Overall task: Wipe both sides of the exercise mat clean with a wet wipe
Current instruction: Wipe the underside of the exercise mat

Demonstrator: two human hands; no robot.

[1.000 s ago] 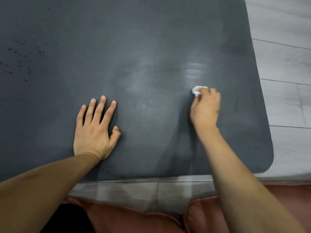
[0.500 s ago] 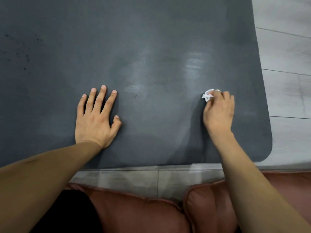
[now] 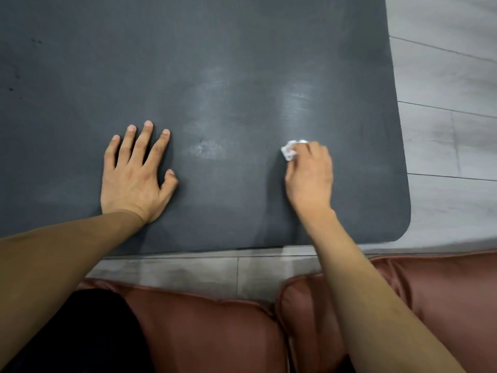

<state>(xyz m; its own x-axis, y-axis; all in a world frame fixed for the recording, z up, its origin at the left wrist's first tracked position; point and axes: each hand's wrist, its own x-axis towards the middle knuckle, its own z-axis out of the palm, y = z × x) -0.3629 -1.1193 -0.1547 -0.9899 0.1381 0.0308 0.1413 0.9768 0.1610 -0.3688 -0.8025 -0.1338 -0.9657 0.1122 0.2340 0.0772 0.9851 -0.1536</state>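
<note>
A left hand lies flat, fingers straight and spread, on a dark grey matte exercise mat with rounded corners. Further right, the right hand pinches a crumpled white wet wipe against the streaked mat. Pale wood-grain floor at right.
</note>
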